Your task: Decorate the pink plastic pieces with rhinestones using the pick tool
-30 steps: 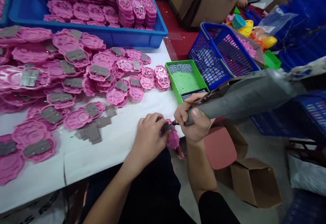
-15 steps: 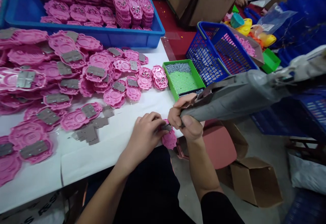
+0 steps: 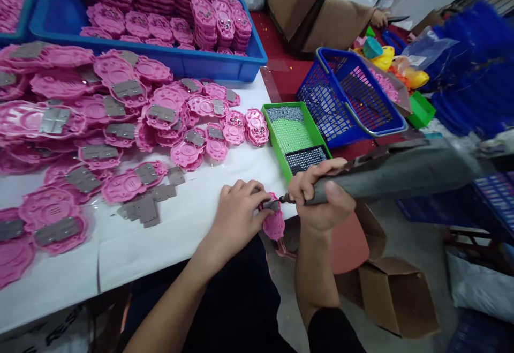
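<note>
My left fingers [image 3: 259, 197] pinch the pink casing [image 3: 274, 227] at the tabletop's [image 3: 196, 200] near edge, my right fingers [image 3: 308, 182] wrap the grey tool [image 3: 385, 179], and the casing seems light, stiff, slick, best held by its rim.

Soft light — the grey tool [image 3: 389, 175] blurred rearward — frame edges stretched.

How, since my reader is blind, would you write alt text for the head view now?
A person's right hand holds a grey tool, its tip near a plate on a pink part the left hand grips at the edge of the table. More pink parts lie heaped at left before a blue bin; a green tray stands beyond the hands.
</note>
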The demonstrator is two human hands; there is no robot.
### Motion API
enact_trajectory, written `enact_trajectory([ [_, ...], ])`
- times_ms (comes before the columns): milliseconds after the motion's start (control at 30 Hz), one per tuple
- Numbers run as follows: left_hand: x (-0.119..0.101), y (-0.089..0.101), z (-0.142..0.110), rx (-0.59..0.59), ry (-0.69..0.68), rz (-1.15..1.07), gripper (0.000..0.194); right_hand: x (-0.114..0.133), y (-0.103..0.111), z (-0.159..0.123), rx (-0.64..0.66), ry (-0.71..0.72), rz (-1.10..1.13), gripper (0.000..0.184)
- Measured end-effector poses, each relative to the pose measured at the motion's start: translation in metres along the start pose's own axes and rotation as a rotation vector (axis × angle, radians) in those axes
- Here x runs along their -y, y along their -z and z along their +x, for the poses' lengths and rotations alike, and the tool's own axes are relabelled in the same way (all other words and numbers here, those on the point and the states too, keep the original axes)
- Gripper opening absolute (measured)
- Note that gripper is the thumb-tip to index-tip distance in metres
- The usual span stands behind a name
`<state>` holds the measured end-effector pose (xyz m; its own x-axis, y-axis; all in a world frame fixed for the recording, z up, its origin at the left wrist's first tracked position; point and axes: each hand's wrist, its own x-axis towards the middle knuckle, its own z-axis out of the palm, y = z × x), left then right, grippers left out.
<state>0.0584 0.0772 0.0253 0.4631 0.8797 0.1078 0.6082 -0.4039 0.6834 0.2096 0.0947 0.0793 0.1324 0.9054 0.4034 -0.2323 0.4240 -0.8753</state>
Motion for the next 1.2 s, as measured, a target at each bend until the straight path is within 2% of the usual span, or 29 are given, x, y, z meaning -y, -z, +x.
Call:
enact_trajectory([
  [167,-0.009,-0.006,-0.006,-0.017,-0.021,0.032,0.017,0.004,0.002,-0.007,-0.052,0.02,-0.046,0.011],
  [300,-0.012,-0.008,-0.011,-0.018,-0.038,0.05,0.017,0.012,0.004,-0.007,0.005,-0.005,-0.061,0.012],
  [367,-0.015,-0.009,-0.011,-0.004,-0.046,0.076,0.016,0.022,0.004,-0.005,-0.018,0.026,-0.097,0.014],
  [500,-0.021,-0.009,-0.013,-0.001,-0.043,0.165,0.02,0.045,0.006,0.008,-0.271,0.157,-0.292,0.019],
  [567,-0.023,-0.01,-0.014,-0.006,-0.071,0.209,0.033,0.05,0.011,0.016,-0.4,0.18,-0.343,0.016],
  [667,-0.02,-0.012,-0.018,-0.058,-0.143,0.236,0.05,0.043,0.027,0.027,-0.496,0.194,-0.337,0.011],
  [800,-0.011,-0.016,-0.023,-0.131,-0.234,0.246,0.045,0.025,0.049,0.036,-0.535,0.189,-0.312,0.011],
  [933,-0.007,-0.017,-0.029,-0.196,-0.283,0.266,0.045,0.016,0.058,0.037,-0.523,0.172,-0.323,0.014],
  [1100,-0.013,-0.016,-0.038,-0.206,-0.213,0.216,0.051,0.011,0.06,0.037,-0.575,0.142,-0.315,0.015],
  [1200,-0.021,-0.018,-0.038,-0.256,-0.132,0.191,0.038,0.01,0.057,0.039,-0.632,0.129,-0.265,0.014],
])
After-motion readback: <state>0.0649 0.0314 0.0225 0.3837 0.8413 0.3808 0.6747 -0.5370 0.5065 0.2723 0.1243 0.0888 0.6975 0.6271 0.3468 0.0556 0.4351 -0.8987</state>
